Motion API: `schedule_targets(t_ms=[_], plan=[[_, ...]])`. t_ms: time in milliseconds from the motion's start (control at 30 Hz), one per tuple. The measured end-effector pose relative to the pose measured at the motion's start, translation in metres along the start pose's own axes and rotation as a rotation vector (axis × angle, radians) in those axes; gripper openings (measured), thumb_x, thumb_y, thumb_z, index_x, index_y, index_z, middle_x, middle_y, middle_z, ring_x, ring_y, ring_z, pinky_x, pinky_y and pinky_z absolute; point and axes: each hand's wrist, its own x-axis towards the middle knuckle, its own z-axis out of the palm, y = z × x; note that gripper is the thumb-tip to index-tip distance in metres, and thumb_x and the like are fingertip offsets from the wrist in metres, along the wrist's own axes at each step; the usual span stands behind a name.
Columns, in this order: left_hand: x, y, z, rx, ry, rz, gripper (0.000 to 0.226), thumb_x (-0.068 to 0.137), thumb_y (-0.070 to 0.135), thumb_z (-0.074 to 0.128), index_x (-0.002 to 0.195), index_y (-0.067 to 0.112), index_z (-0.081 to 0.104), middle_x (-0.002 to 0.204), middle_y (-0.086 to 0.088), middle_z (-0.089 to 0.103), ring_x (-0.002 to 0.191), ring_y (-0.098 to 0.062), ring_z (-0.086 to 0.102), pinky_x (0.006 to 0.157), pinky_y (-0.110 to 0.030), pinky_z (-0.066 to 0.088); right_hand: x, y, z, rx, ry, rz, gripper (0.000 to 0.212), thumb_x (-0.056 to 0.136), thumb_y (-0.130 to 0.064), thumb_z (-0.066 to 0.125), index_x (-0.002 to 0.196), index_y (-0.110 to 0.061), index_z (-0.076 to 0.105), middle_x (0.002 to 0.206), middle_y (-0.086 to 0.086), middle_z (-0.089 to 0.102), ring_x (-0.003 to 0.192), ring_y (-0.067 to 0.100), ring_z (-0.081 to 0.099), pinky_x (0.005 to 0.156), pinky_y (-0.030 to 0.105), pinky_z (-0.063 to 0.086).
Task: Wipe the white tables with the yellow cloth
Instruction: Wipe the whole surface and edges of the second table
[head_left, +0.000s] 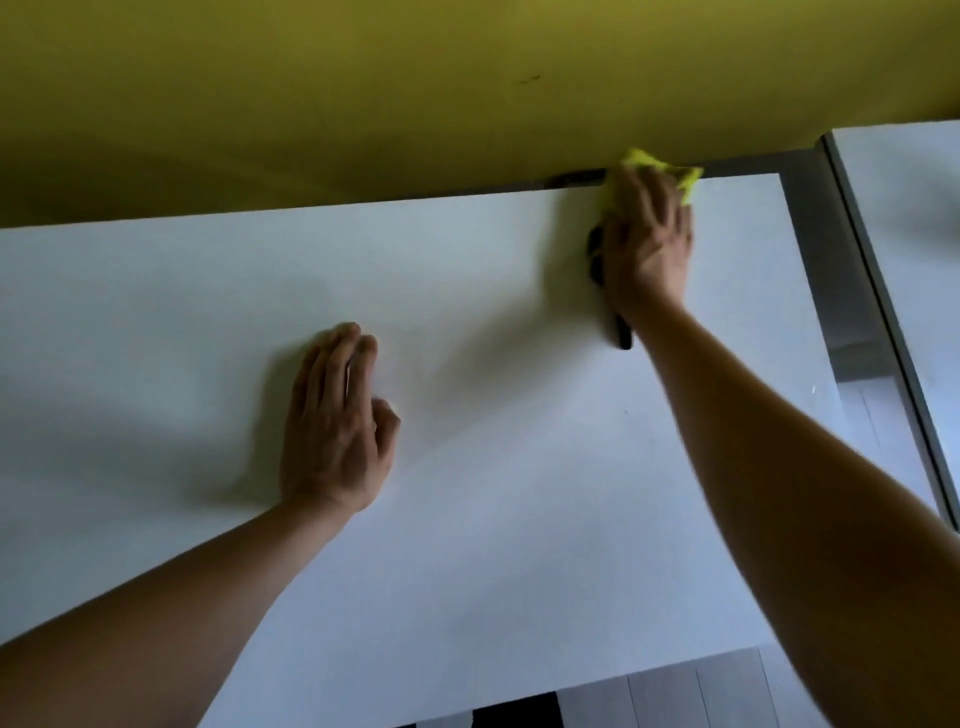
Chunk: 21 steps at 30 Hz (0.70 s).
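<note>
Pressed palm-down, the right hand (647, 244) flattens its grip over the yellow cloth (655, 171), fingers laid together on top of it rather than curled around it. Only a crumpled fringe of the cloth shows past the fingertips, in the upper right of the frame; its visible long axis runs left to right along the far edge of the white surface (467, 519), and its rightmost corner points toward the right. It is bright lemon-yellow, bunched and wrinkled, much brighter than the dull olive-yellow wall (363, 93) filling the top of the frame. Cloth and wall meet at that far edge, where a narrow dark gap shows just left of the hand. A dark object (621, 332) shows under the right wrist; what it is cannot be told.

Lower and left of centre, the left hand (337, 421) lies flat on the surface, fingers together and extended toward the wall, thumb tucked alongside, grip holding nothing.

To the right, the surface ends at a grey metal frame (831, 249), beyond which a second white surface (914, 208) begins. Wide bare white stretches across the left and middle of the frame. At the bottom edge the surface stops over pale floor planks (675, 696).
</note>
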Motion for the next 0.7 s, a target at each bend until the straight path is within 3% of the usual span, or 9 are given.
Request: schedule_targets(t_ms=[200,267,333,400,500,600,700], plan=[[-0.001,0.001,0.002,0.056,-0.002,0.007,0.059,0.095,0.016,0.042,0.15,-0.003,0.046,0.158,-0.024,0.043,0.149,-0.04,0.037,0.125,-0.051,0.028,0.004,0.006,-0.003,-0.055,0.033,0.17,0.068,0.091,-0.042,0.031,0.158,-0.025,0.03,0.165,0.005,0.025,0.154,0.025,0.017,0.126,0.043,0.009],[-0.003,0.002,0.002,0.086,-0.006,0.003,0.057,0.096,0.016,0.041,0.15,-0.003,0.046,0.158,-0.024,0.043,0.148,-0.041,0.038,0.125,-0.052,0.029,-0.009,-0.024,0.01,-0.025,0.004,0.009,0.074,0.084,-0.042,0.039,0.155,-0.019,0.037,0.162,0.01,0.032,0.152,0.032,0.022,0.124,0.048,0.016],[-0.004,0.005,0.002,0.109,-0.004,-0.004,0.054,0.099,0.016,0.04,0.149,-0.003,0.047,0.158,-0.024,0.043,0.148,-0.042,0.039,0.124,-0.052,0.03,-0.031,-0.062,0.027,0.058,-0.061,-0.264,0.075,0.079,-0.041,0.052,0.149,-0.014,0.047,0.156,0.014,0.041,0.148,0.035,0.032,0.121,0.051,0.023],[-0.008,0.01,0.003,0.125,0.0,-0.034,0.052,0.099,0.014,0.04,0.149,-0.002,0.048,0.157,-0.023,0.043,0.147,-0.043,0.041,0.122,-0.053,0.033,-0.054,-0.096,0.037,0.069,-0.15,-0.491,0.074,0.08,-0.04,0.061,0.149,-0.016,0.049,0.155,0.011,0.044,0.147,0.032,0.034,0.122,0.049,0.021],[-0.012,0.021,0.006,0.105,0.01,-0.075,0.051,0.099,0.014,0.039,0.147,-0.001,0.049,0.156,-0.022,0.044,0.144,-0.044,0.044,0.118,-0.053,0.035,-0.059,-0.101,0.038,0.038,-0.19,-0.601,0.066,0.089,-0.045,0.045,0.152,-0.023,0.044,0.159,0.004,0.039,0.15,0.024,0.029,0.124,0.044,0.016],[-0.001,0.057,0.014,0.042,-0.012,-0.007,0.053,0.098,0.017,0.041,0.147,0.0,0.05,0.157,-0.022,0.044,0.144,-0.043,0.044,0.118,-0.054,0.037,-0.042,-0.064,0.027,0.059,-0.172,-0.527,0.067,0.089,-0.045,0.042,0.153,-0.024,0.043,0.159,0.004,0.038,0.15,0.023,0.028,0.123,0.043,0.016],[0.02,0.115,0.036,-0.021,-0.063,0.108,0.056,0.097,0.02,0.043,0.151,0.004,0.049,0.16,-0.02,0.041,0.148,-0.041,0.04,0.121,-0.054,0.034,-0.018,-0.001,0.004,0.093,-0.085,-0.267,0.072,0.084,-0.045,0.038,0.153,-0.024,0.042,0.16,0.006,0.036,0.151,0.025,0.026,0.123,0.042,0.015]])
